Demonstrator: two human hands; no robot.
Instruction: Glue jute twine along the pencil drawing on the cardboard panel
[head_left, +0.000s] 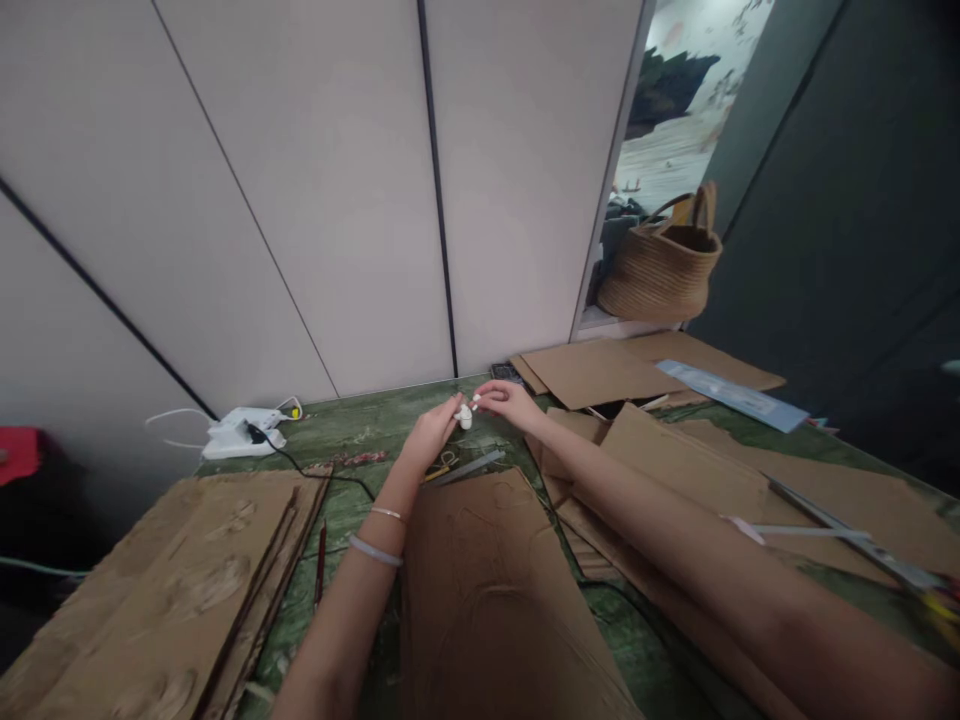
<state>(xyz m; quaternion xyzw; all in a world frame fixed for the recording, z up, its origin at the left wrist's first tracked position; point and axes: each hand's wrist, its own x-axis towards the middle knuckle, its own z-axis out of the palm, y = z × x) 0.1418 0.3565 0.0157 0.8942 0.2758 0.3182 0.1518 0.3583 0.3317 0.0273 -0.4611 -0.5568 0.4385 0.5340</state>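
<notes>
Beyond the far end of a cardboard sheet [480, 560], my two hands meet over the green tabletop. My left hand [433, 436] is closed on a small white case [465, 417] that looks like an earbud case, its lid seemingly raised. Just to the right, my right hand [506, 400] pinches a small white earbud [475, 401], close to the case. Fine detail is too small to make out. A grey metal ruler [469, 467] and a yellow pencil-like stick [437, 474] lie near my left hand.
Stacked cardboard [172, 590] lies at the left, with more cardboard sheets [675, 470] at the right. A white power strip [244, 435] with a black cable stands at the back left. Scissors [855, 535] and a blue-white packet [731, 393] lie at right. Behind is a woven basket [660, 270].
</notes>
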